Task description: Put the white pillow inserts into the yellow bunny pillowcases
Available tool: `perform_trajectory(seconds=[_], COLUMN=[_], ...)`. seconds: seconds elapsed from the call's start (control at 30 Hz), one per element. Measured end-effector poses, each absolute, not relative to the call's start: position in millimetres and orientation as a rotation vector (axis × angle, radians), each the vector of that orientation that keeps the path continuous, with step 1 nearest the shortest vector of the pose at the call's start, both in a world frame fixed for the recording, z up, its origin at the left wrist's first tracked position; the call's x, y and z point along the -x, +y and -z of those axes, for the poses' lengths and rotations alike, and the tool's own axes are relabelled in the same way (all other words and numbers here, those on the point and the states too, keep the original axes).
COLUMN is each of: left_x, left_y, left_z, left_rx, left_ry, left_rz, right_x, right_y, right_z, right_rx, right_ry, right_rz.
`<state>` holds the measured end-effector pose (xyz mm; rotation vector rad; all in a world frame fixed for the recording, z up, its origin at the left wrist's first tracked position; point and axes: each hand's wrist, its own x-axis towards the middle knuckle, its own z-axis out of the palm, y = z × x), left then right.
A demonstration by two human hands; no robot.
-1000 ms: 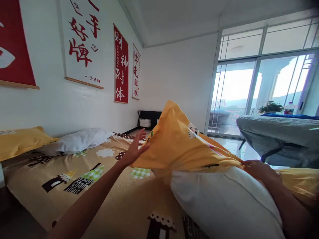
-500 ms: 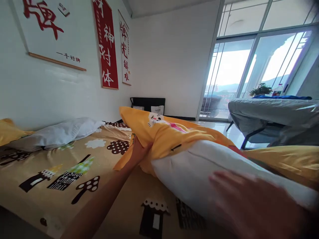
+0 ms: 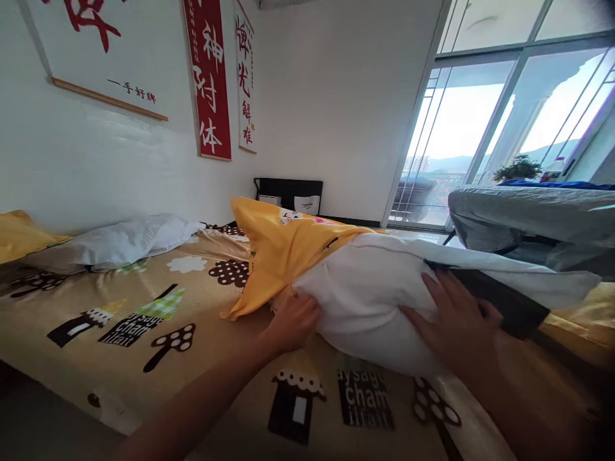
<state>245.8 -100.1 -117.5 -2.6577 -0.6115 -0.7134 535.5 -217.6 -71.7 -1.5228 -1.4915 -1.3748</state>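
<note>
A white pillow [image 3: 379, 288] lies on the bed with its far end inside a yellow cartoon-print pillowcase [image 3: 278, 246]. My left hand [image 3: 293, 320] grips the near edge of the yellow pillowcase where it meets the pillow. Spread fingers of my right hand [image 3: 454, 323] press flat on the white pillow's side, next to a dark strip on it.
The bed sheet [image 3: 144, 326] is tan with mushroom and house prints. A second white pillow [image 3: 120, 240] and a yellow one [image 3: 19, 234] lie by the wall. A grey covered table [image 3: 528, 214] stands right, before glass doors [image 3: 461, 134]. Red and white scrolls [image 3: 209, 77] hang on the wall.
The pillow came down from raised to lying on the bed. My left hand closed on the pillowcase edge and pulled it nearer; my right hand moved onto the pillow's side.
</note>
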Motion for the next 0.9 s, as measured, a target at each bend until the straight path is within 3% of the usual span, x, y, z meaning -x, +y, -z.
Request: perform_trajectory(seconds=[0.27,0.47,0.67,0.9], left_x=[-263,-255,-257,-304], left_y=[-70,-69,-86,-88], left_z=[123,132,126,138], left_rx=[2.513,2.623,2.674,2.805], left_ry=[-0.896,-0.937,-0.843,-0.838], left_rz=[0.562,0.42,0.216,0.273], right_x=[-474,-479,-490,-442], right_y=[-202,-161,-131,-138], right_z=[147,174,142,45], right_rx=[1.326,1.427,1.261,1.211], right_ry=[-2.128,-1.965,-2.062,-2.094], right_rz=[1.199,1.455,1.526,1.529])
